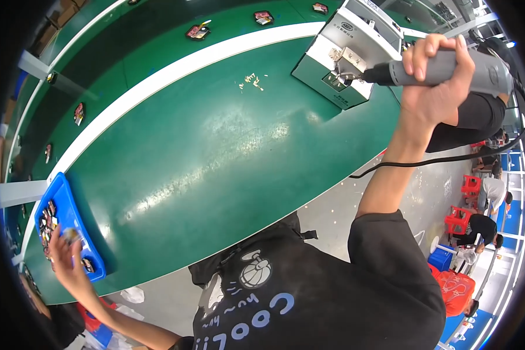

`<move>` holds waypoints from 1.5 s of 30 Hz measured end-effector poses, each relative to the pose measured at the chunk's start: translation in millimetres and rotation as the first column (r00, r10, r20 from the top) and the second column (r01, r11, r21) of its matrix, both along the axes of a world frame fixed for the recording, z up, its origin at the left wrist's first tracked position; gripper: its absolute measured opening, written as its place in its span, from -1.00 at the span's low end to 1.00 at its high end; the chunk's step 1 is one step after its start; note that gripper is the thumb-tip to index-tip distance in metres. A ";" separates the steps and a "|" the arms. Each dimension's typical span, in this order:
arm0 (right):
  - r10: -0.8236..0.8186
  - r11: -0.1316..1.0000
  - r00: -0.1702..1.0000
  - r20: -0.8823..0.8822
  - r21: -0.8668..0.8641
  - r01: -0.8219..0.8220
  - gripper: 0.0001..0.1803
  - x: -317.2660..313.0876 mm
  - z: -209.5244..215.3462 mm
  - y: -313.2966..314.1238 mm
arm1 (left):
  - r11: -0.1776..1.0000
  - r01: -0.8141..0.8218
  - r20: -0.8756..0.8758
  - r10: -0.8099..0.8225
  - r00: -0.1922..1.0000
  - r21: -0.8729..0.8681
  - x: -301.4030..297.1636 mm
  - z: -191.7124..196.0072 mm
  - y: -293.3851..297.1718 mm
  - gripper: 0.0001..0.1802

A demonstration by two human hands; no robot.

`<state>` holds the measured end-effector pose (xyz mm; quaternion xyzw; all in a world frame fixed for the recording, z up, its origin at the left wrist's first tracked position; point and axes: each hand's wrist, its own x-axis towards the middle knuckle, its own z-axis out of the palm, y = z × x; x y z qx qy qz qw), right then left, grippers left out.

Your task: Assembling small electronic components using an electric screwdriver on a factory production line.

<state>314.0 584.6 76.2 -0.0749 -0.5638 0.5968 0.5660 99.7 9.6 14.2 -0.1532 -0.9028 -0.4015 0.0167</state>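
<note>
My right hand (434,70) is wrapped round a grey electric screwdriver (478,71) with a black nose and a black cable. The bit end of the tool meets the outlet of a boxy light-grey screw feeder (326,61) at the far right of the bench. Down at the left, my left hand (69,265) is over a blue plastic tray (97,256). Its fingertips close around a small blurred brownish-grey piece (71,235), whose kind I cannot make out. Several small dark assemblies (48,219) with coloured parts lie in the tray.
A green bench top (204,151) spreads before me, with small brass-coloured screws (252,81) scattered on it. Beyond a curved white rail (175,63), more assemblies (198,30) sit on a green belt. The screwdriver cable (426,161) crosses my right forearm. Other people and red stools (458,220) are at right.
</note>
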 end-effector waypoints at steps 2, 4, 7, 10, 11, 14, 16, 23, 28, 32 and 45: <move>0.139 0.989 0.990 0.006 0.042 -0.139 -0.70 -3.9 -3.0 8.4 | 0.984 0.174 0.095 -0.169 0.981 -0.041 27.1 -3.4 81.8 -0.46; 0.117 0.992 0.993 0.022 0.048 -0.118 -0.70 -18.5 -13.0 9.4 | 0.919 0.390 0.220 -0.369 0.903 -0.060 53.9 -2.5 150.2 -0.45; -0.008 0.998 0.996 0.085 0.068 0.002 -0.70 -36.7 -12.1 -1.2 | 0.775 0.631 0.314 -0.590 0.744 -0.038 61.3 -6.8 203.8 -0.50; -0.032 0.997 0.999 0.007 -0.068 0.032 -0.68 -50.9 0.8 -27.2 | 0.725 0.672 0.087 -0.667 0.740 -0.152 66.4 -11.5 221.9 -0.57; -0.035 0.997 0.999 0.007 -0.070 0.036 -0.68 -50.0 -2.7 -18.4 | 0.730 0.652 -0.043 -0.672 0.739 -0.204 67.6 -14.1 224.7 -0.59; 0.021 1.000 0.996 0.087 -0.019 -0.019 -0.68 -44.7 -4.7 -0.5 | 0.669 0.696 -0.063 -0.731 0.679 -0.259 73.2 -13.4 217.0 -0.56; 0.086 0.993 0.988 0.131 -0.091 -0.074 -0.68 -48.4 2.1 -7.1 | 0.646 0.697 -0.028 -0.739 0.673 -0.312 81.2 -12.6 214.2 -0.44; 0.290 0.954 0.953 0.087 -0.110 -0.280 -0.71 -32.7 -16.8 -34.9 | 0.715 0.639 -0.122 -0.688 0.716 -0.284 99.6 -33.1 220.0 -0.49; 0.311 0.947 0.951 0.008 -0.088 -0.309 -0.66 -15.8 -14.6 -70.8 | 0.655 0.728 -0.145 -0.755 0.639 -0.205 97.9 -38.7 228.8 -0.67; 0.345 0.939 0.938 -0.038 0.017 -0.345 -0.60 -4.6 -21.6 -81.9 | 0.617 0.733 -0.230 -0.787 0.573 -0.285 88.3 -42.3 223.1 -0.72; 0.384 0.921 0.922 -0.052 -0.041 -0.386 -0.64 -4.4 -20.6 -135.3 | 0.679 0.612 -0.367 -0.734 0.572 -0.405 88.9 -48.4 216.8 -0.64</move>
